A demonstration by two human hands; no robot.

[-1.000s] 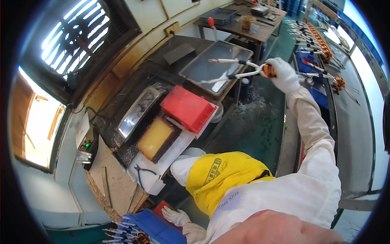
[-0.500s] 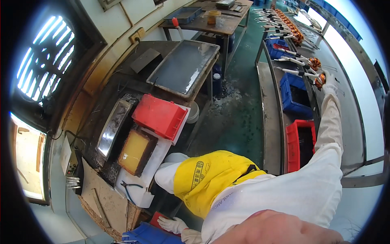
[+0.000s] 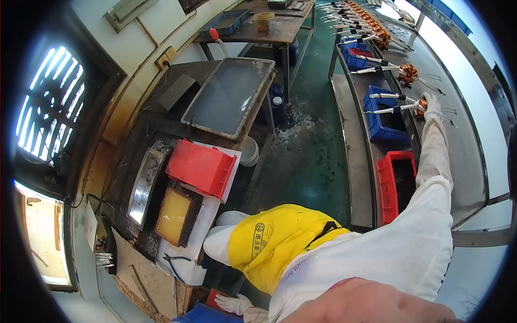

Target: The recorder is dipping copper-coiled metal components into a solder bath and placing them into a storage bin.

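Note:
My gloved right hand (image 3: 432, 107) is reached out over the long metal bench on the right, its fingers closed around a copper-wound ring coil (image 3: 420, 108). White sleeved leads (image 3: 392, 109) run from this coil to the left, past the bench edge and over a blue bin (image 3: 381, 113). Beyond it lies a similar copper coil (image 3: 407, 73), a short gap away. My left hand (image 3: 235, 304), also gloved, is low in the picture with fingers stretched out, against a red bin (image 3: 214, 299) beside a blue bin (image 3: 202, 315).
Farther along the bench (image 3: 458, 145) runs a row of coils (image 3: 371, 24). A red bin (image 3: 396, 185) stands below its edge. On the left bench are a shiny metal trough (image 3: 145, 188), a yellow-filled block (image 3: 175, 217), an upturned red bin (image 3: 200, 168), pliers (image 3: 175, 265) and a wide tray (image 3: 231, 97).
The coil in my right hand has moved nearer to me, widening the gap to the coil beyond. My left hand stays about where it was. The whole view has shifted slightly.

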